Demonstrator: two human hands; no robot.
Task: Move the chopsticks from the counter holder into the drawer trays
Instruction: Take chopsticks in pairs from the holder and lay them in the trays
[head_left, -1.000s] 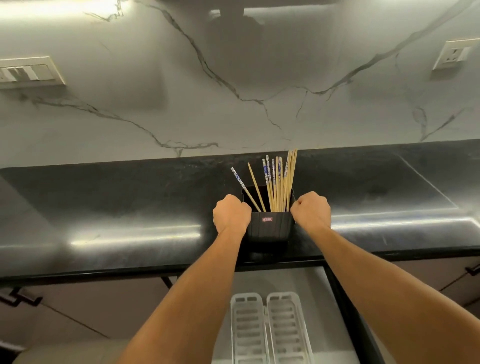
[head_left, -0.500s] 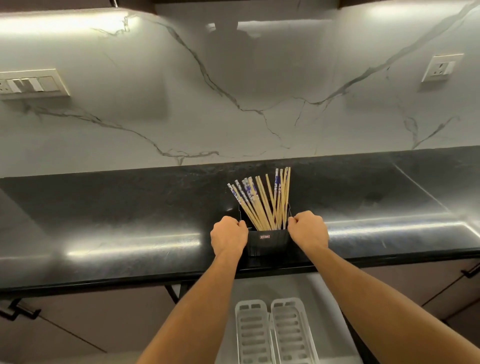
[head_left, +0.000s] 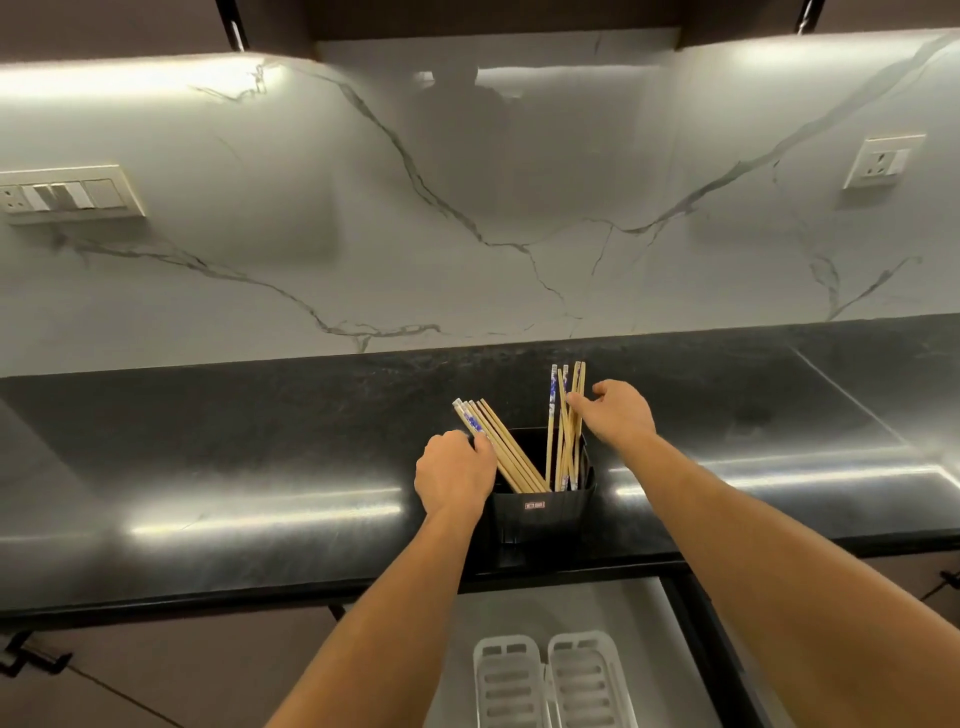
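Black holder (head_left: 540, 512) near counter edge (head_left: 311, 590); hands (head_left: 454, 475) splitting chopsticks (head_left: 506, 452).

Black glossy counter (head_left: 260, 467); black holder (head_left: 540, 514) stands near front edge.

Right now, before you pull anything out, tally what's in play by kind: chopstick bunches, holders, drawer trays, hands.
Chopstick bunches: 2, a left-leaning bunch and an upright bunch; single sticks overlap too much to count
Black holder: 1
White drawer trays: 2, left tray and right tray
Hands: 2, left hand and right hand
Total: 7
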